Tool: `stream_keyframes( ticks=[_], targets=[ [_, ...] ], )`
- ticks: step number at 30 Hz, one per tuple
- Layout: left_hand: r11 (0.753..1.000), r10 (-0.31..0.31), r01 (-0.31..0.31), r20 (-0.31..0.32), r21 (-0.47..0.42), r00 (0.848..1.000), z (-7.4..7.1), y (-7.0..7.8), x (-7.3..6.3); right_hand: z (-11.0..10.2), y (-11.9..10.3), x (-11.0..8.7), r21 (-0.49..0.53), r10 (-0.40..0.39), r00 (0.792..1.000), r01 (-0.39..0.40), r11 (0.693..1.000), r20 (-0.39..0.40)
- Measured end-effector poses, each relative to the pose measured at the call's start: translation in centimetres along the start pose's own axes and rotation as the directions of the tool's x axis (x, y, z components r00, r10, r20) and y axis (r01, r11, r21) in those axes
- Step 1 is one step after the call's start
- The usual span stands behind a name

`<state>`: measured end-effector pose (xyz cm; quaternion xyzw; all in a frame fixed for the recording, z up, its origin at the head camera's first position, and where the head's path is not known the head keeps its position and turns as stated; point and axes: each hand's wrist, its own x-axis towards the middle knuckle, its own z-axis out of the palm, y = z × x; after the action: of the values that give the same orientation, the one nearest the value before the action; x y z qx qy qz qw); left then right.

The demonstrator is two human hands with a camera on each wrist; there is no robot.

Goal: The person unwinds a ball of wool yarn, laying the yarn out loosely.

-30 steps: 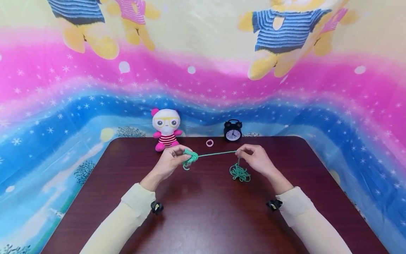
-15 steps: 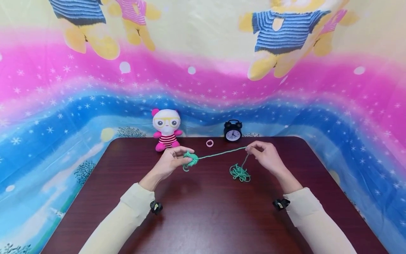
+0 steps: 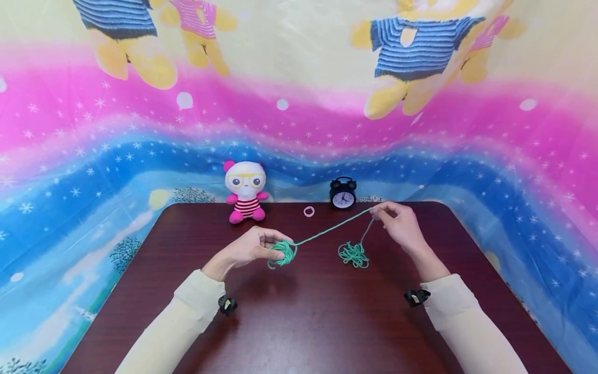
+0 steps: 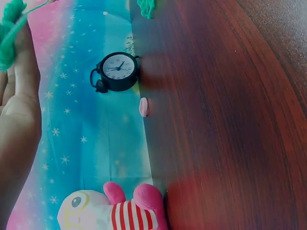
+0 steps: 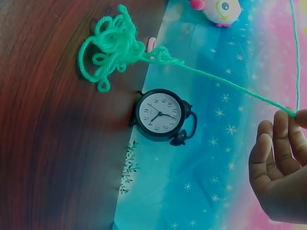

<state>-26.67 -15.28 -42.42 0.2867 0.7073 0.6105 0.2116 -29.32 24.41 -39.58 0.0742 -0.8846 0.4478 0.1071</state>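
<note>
Green strand [image 3: 334, 227] crosses frame centre; I observe left hand [image 3: 249, 248] gripping a yarn ball [image 3: 287, 252], right hand [image 3: 399, 222] pinching the strand.

From my head view, the numbers on the clock [image 3: 343, 199] are too small to read. To its left and nearer me, my left hand [image 3: 247, 250] hides part of the yarn ball [image 3: 288, 250], so I can't tell how its turns lie underneath; to its right, my right hand [image 3: 403, 223] covers the bit of strand [image 3: 334, 226] it pinches. High above the clock, the top edge crops the printed bears [image 3: 416, 52]. My left wrist view slices off much of the yarn ball, and of the toy [image 4: 133, 215] left of the clock I get only part. In my right wrist view, the loose yarn [image 5: 114, 44] hides part of the pink ring [image 5: 151, 44] beside the clock.
</note>
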Motion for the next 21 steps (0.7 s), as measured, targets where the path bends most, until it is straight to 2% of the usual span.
stream_keyframes(
  ticks=[3, 7, 14, 21],
  targets=[
    [1.0, 0.01, -0.01, -0.012, 0.009, 1.0, 0.0, 0.0, 0.0, -0.2, 0.2, 0.0, -0.005, 0.023, 1.0, -0.023, 1.0, -0.013],
    [0.999, 0.037, -0.035, -0.108, 0.018, 0.993, 0.0, 0.2, -0.1, -0.7, 0.6, -0.1, -0.024, 0.054, 0.998, -0.055, 0.998, -0.022],
    [0.987, 0.102, -0.13, -0.261, -0.095, 0.96, -0.1, 0.2, 0.2, -1.6, 2.2, -0.3, -0.053, 0.093, 0.995, -0.094, 0.994, -0.034],
    [0.955, 0.184, -0.25, -0.341, -0.161, 0.922, -0.2, 0.0, 0.5, -2.2, 3.6, -0.5, -0.113, 0.121, 0.993, -0.118, 0.987, 0.016]
  ],
)
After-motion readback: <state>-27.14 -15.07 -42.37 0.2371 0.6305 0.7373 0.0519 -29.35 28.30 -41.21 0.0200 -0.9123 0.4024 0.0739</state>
